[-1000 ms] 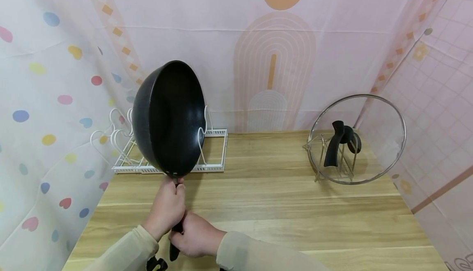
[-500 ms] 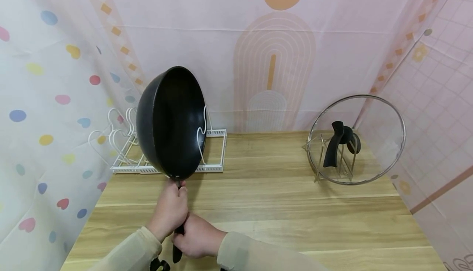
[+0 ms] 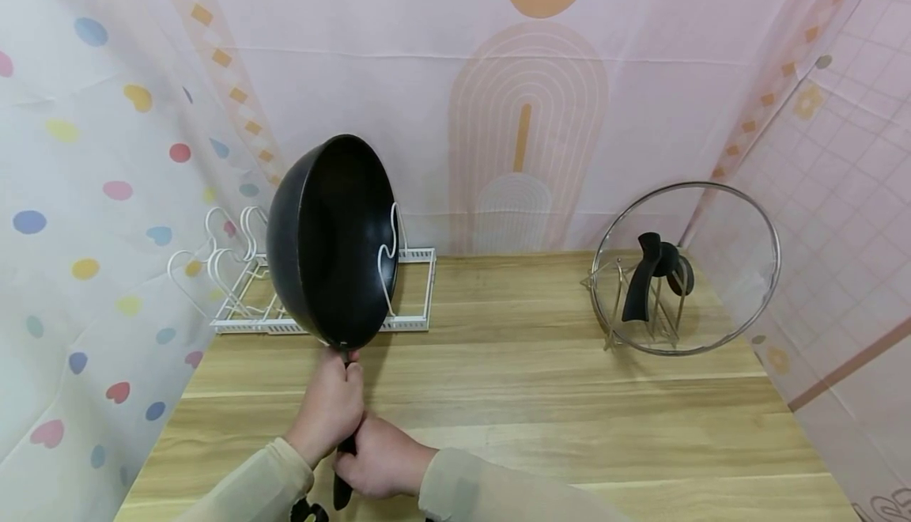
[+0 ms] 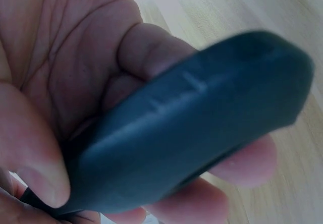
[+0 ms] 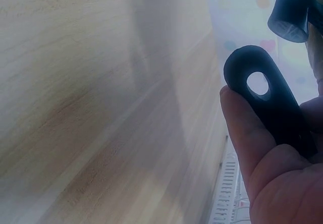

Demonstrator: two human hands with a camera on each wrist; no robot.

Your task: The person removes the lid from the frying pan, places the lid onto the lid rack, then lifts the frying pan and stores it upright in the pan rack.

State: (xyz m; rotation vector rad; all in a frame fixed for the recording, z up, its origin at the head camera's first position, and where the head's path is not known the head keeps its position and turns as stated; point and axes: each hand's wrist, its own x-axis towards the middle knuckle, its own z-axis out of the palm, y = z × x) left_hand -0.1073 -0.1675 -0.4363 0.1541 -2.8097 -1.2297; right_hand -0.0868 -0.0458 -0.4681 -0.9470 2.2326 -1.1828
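A black wok [image 3: 342, 245] stands on its side in the white dish rack [image 3: 413, 322], its hollow turned to the right and its handle toward me. White wires of the rack show in front of its right rim; whether the rack bears its weight I cannot tell. My left hand [image 3: 327, 403] grips the handle just below the bowl. Lower down, my right hand [image 3: 387, 456] holds the same handle. The handle's end [image 5: 257, 67], with a hanging hole, sticks out of the right hand in the right wrist view. Close up, the black handle [image 4: 192, 118] fills the left wrist view.
Bent white prongs [image 3: 245, 233] rise from the rack's left part. At the right, a glass lid [image 3: 740, 285] with a black knob leans upright on a small wire stand [image 3: 676, 336]. The wooden tabletop [image 3: 541, 395] meets patterned curtains at back and sides.
The wok has come down and slightly right into the rack. Both hands keep their grip on the handle, moving slightly right with it. The lid has not moved.
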